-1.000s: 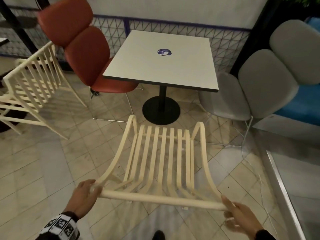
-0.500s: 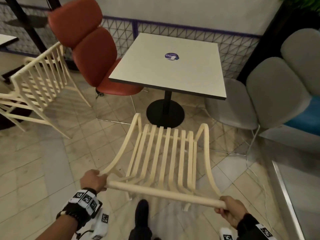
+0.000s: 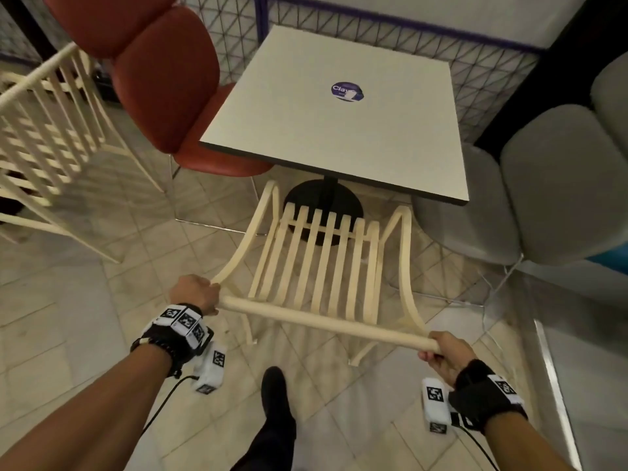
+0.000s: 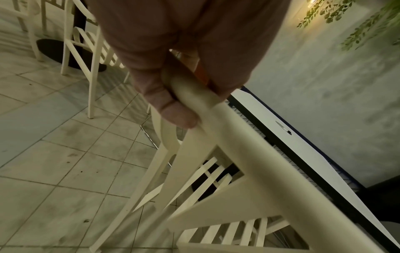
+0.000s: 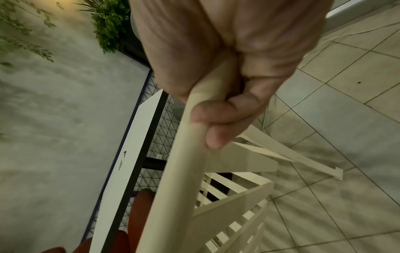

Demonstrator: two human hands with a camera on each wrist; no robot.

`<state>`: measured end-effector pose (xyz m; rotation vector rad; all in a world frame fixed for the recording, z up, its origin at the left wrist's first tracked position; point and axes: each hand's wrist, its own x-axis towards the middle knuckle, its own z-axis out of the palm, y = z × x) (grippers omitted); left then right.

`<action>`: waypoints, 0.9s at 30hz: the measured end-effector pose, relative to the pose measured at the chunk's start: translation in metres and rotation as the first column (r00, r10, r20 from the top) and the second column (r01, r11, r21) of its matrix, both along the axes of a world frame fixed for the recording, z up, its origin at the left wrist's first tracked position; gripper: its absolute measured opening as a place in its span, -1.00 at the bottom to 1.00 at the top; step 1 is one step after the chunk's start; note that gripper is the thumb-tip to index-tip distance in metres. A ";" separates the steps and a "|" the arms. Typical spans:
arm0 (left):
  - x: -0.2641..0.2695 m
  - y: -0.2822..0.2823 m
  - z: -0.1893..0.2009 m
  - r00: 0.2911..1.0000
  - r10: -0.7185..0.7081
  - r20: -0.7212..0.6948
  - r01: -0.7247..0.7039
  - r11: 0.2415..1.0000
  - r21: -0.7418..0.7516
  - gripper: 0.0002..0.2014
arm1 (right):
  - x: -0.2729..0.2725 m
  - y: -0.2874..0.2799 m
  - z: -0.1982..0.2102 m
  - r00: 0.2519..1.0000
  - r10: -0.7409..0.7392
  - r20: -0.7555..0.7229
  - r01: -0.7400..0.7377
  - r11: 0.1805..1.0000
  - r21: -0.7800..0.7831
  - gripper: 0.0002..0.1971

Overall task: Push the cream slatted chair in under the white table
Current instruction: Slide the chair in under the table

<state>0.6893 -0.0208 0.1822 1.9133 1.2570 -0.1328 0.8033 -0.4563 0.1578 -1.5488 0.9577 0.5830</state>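
Note:
The cream slatted chair [image 3: 323,263] stands on the tiled floor in front of me, its seat front close to the near edge of the white table [image 3: 339,124]. My left hand [image 3: 195,292] grips the left end of the round top rail [image 3: 323,322], fingers curled round it [image 4: 173,102]. My right hand [image 3: 445,351] grips the right end of the same rail [image 5: 194,137]. The table's black pedestal base [image 3: 323,205] shows just beyond the seat slats.
A red padded chair [image 3: 163,79] sits at the table's left side and a grey padded chair [image 3: 543,185] at its right. Another cream slatted chair [image 3: 51,137] stands far left. A wire mesh fence [image 3: 373,32] runs behind the table. My shoe [image 3: 275,392] is below the rail.
The chair has moved forward toward the table, its seat front now reaching the table's near edge. Both hands have closed round the top rail and I have stepped forward.

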 end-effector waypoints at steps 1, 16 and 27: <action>0.011 0.006 0.000 1.000 0.003 0.003 -0.003 1.000 -0.004 -0.79 | 0.011 0.006 -0.001 1.000 -0.002 0.000 0.002 1.000 -0.002 -0.80; 0.125 0.061 -0.004 0.994 -0.109 -0.008 0.110 0.994 0.021 -0.68 | 0.119 0.065 0.003 0.981 0.159 0.112 -0.132 0.967 -0.219 -0.66; 0.146 0.025 0.006 0.283 -0.854 -0.436 0.955 0.291 0.051 -0.39 | 0.125 0.118 0.020 -0.067 0.939 -0.336 -0.694 -0.286 -0.661 -0.41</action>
